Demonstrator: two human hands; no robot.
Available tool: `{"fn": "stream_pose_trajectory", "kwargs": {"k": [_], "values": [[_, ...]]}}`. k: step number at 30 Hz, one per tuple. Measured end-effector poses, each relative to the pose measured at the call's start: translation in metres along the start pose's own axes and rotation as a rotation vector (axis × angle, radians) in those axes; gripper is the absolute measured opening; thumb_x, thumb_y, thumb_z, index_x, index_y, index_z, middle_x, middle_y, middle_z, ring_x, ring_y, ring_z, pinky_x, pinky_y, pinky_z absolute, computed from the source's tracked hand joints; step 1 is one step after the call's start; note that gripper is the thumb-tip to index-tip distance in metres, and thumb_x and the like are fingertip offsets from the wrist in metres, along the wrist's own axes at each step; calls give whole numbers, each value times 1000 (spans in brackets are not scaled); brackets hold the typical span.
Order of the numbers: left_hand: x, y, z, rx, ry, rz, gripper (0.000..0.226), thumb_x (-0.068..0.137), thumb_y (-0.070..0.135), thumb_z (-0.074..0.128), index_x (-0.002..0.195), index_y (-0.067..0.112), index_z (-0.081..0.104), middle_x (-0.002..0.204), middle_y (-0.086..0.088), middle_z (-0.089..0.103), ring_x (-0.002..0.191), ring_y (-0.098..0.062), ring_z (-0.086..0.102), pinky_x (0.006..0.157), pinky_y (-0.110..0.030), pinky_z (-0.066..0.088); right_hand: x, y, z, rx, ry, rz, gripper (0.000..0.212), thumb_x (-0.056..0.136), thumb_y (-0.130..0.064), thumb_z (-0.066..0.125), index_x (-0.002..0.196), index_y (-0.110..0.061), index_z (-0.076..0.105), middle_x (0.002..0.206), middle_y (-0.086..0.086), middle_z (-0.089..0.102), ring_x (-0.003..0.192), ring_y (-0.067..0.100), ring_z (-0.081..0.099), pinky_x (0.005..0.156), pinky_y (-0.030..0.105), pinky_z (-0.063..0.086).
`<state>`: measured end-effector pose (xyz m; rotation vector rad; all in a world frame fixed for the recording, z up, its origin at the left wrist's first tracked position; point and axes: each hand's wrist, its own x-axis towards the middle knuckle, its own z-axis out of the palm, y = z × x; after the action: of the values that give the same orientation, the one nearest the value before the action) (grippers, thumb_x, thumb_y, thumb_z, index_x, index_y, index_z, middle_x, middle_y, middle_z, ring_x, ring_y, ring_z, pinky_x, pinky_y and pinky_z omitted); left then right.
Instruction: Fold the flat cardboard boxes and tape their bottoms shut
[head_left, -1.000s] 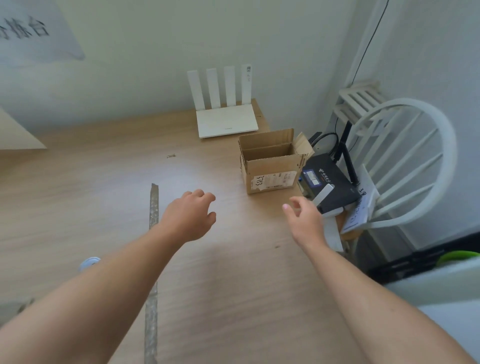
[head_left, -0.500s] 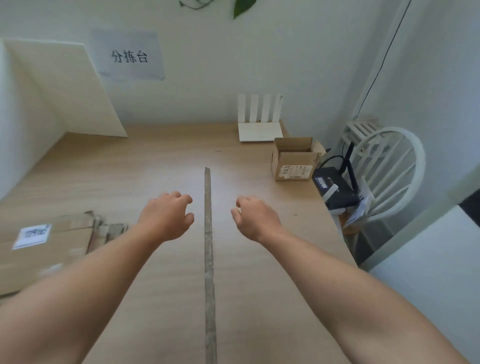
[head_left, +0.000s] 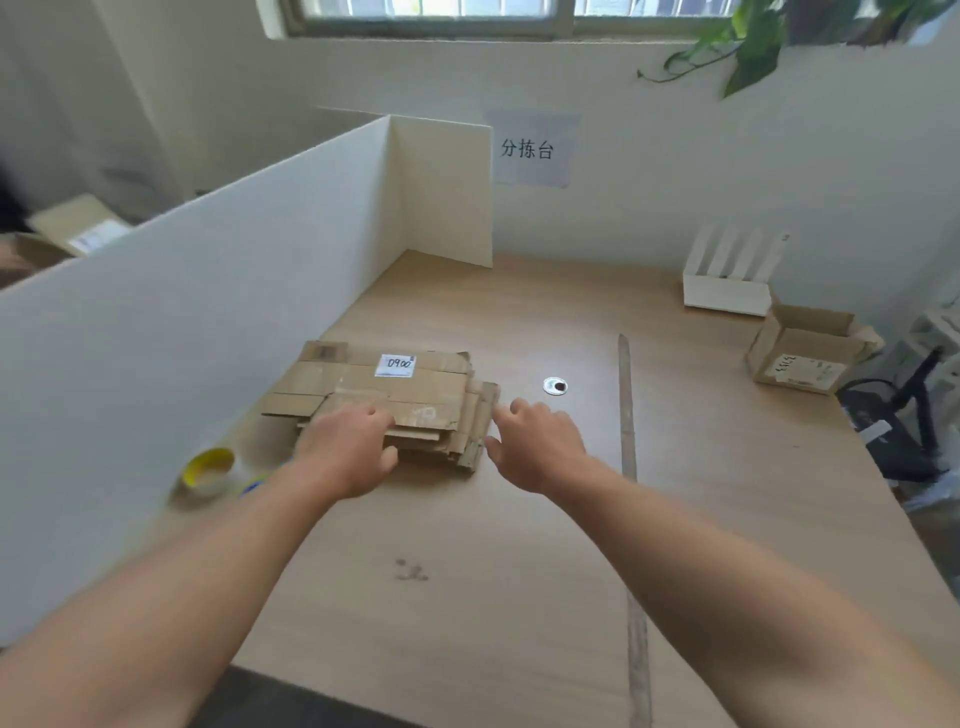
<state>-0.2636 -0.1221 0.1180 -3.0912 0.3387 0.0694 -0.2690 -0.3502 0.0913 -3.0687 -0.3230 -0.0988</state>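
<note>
A stack of flat cardboard boxes (head_left: 384, 389) lies on the wooden table (head_left: 519, 545) by the white divider, a white label on top. My left hand (head_left: 348, 449) rests on the stack's near edge, fingers loosely bent. My right hand (head_left: 535, 447) hovers at the stack's right edge with fingers spread, holding nothing. A yellow-cored roll of tape (head_left: 208, 470) stands left of my left forearm. One folded, open-topped box (head_left: 805, 353) sits at the table's far right.
A white divider (head_left: 208, 322) walls the table's left side. A white router (head_left: 727, 280) stands at the back right, and a cable grommet (head_left: 555, 386) sits right of the stack. A seam strip (head_left: 628, 441) runs along the table. Black devices (head_left: 904, 436) lie off the right edge.
The view has swung left from the folded box to the flat stack. Both hands moved left, and my left hand came down on the stack's near edge.
</note>
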Motion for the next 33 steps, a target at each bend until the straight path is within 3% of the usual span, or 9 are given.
{"fn": "stream_pose_trajectory", "kwargs": {"k": [12, 17, 24, 30, 33], "values": [[42, -104, 23, -18, -65, -134, 39, 95, 40, 45, 129, 24, 53, 124, 4, 58, 115, -21, 51, 91, -36, 43, 95, -60, 44, 32, -102, -62, 28, 100, -37, 41, 113, -16, 54, 113, 7, 57, 106, 33, 57, 76, 37, 35], [85, -135, 41, -80, -94, -167, 43, 95, 39, 46, 136, 26, 52, 134, 5, 55, 119, -20, 51, 97, -36, 45, 139, -61, 66, 77, -183, -23, 31, 100, -40, 41, 113, -15, 54, 109, 7, 57, 104, 33, 57, 78, 39, 43], [163, -189, 78, -191, -138, -228, 46, 96, 36, 45, 140, 25, 48, 140, 3, 49, 128, -21, 44, 95, -41, 48, 196, -66, 97, 197, -306, 251, 38, 101, -41, 39, 127, -17, 51, 125, 7, 55, 112, 30, 55, 79, 38, 43], [238, -238, 119, -249, -218, -208, 51, 96, 39, 46, 144, 21, 44, 147, -2, 43, 134, -26, 39, 103, -43, 41, 227, -68, 130, 386, -251, 672, 52, 98, -40, 45, 145, -18, 40, 147, 10, 40, 131, 34, 40, 102, 48, 41], [258, -257, 138, -287, -220, -232, 58, 94, 44, 48, 145, 20, 40, 149, -5, 40, 136, -29, 36, 108, -46, 37, 235, -68, 144, 445, -227, 823, 52, 97, -43, 50, 140, -15, 42, 141, 12, 44, 129, 36, 41, 102, 47, 40]]}}
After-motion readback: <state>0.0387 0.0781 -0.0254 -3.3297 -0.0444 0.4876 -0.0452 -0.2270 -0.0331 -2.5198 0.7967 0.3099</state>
